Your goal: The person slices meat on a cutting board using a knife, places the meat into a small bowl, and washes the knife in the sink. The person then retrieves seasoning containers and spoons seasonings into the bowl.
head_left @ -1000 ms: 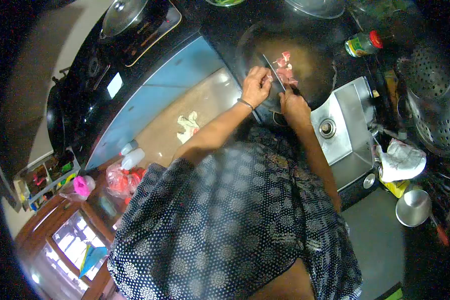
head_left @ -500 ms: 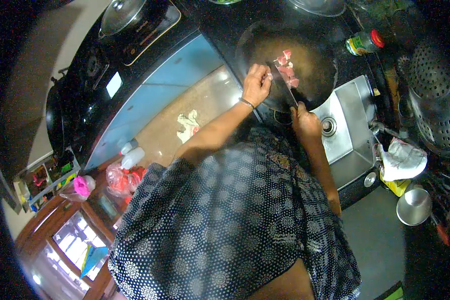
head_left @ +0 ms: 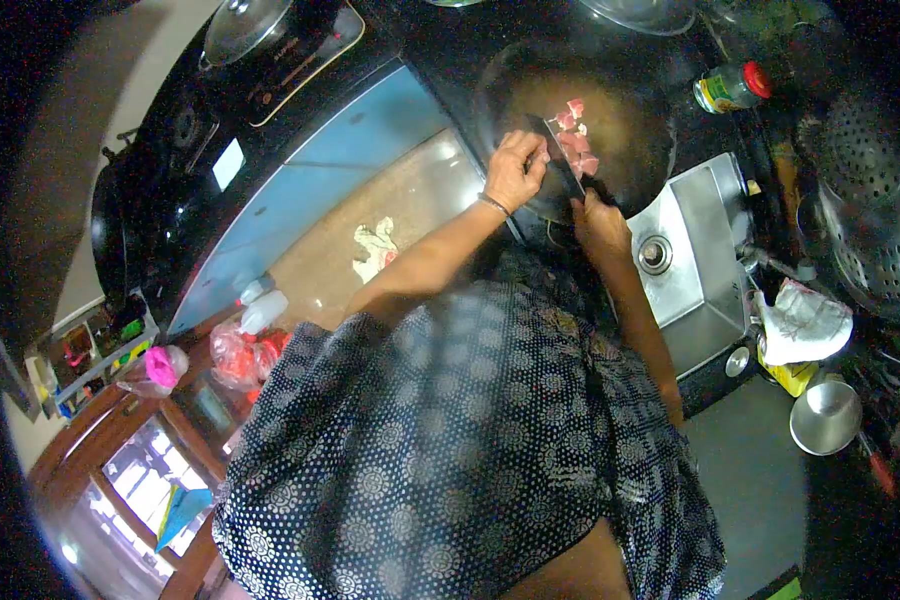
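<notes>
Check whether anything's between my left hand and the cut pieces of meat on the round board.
Yes, the knife. Its blade, held by your right hand, stands between your left hand and the cut pieces of meat on the round board. I see nothing else between them.

The right hand (head_left: 602, 225) grips a knife (head_left: 562, 158) by its handle, blade over a round chopping board (head_left: 625, 130). The left hand (head_left: 515, 172) bunches its fingers beside the blade; their contents are unclear. Cut pink meat (head_left: 577, 148) lies across the blade, near a steel sink (head_left: 705, 250).
</notes>
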`<state>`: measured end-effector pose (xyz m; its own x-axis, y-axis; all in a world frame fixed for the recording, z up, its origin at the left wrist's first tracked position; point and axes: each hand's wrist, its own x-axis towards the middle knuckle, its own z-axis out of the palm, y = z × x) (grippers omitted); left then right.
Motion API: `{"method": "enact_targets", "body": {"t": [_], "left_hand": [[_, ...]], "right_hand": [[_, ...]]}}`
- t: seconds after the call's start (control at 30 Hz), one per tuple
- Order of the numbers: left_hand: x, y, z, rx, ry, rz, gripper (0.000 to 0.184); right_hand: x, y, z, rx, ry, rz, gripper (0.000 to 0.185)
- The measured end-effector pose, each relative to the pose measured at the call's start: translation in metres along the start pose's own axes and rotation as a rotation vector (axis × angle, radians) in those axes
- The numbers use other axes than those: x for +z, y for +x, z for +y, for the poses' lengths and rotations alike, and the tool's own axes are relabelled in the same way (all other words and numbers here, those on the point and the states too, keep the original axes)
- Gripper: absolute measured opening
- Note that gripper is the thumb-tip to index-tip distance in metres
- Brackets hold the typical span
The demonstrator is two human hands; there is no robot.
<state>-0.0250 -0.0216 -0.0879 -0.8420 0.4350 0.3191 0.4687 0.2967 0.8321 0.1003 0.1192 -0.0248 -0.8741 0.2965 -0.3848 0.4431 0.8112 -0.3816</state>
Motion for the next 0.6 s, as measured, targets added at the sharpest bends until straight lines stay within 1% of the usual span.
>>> {"method": "enact_targets", "body": {"t": [0.1,0.17,0.2,0.27,0.37,0.5,0.6], "left_hand": [[-0.001,0.001,0.0,0.049,-0.002,0.03,0.013],[-0.002,0.0,-0.001,0.019,-0.003,0.021,0.013],[-0.002,0.0,0.0,-0.009,-0.007,0.011,0.013],[0.001,0.0,0.001,-0.015,-0.004,0.02,0.013],[0.0,-0.001,0.003,-0.02,0.003,0.029,0.013],[0.002,0.0,0.003,0.016,0.008,0.07,0.013],[0.002,-0.001,0.002,-0.018,-0.02,0.059,0.013]], "right_hand": [[0.004,0.0,0.005,-0.056,0.022,0.055,0.034],[-0.003,-0.009,0.003,0.023,0.014,0.057,0.035],[-0.004,-0.014,0.003,0.024,0.013,0.054,0.035],[-0.007,-0.021,0.003,0.03,0.013,0.121,0.035],[-0.015,-0.026,-0.005,0.059,-0.048,0.059,0.034],[-0.015,-0.027,-0.009,0.018,-0.074,0.085,0.034],[-0.013,-0.024,-0.005,0.002,-0.049,0.063,0.033]]}}
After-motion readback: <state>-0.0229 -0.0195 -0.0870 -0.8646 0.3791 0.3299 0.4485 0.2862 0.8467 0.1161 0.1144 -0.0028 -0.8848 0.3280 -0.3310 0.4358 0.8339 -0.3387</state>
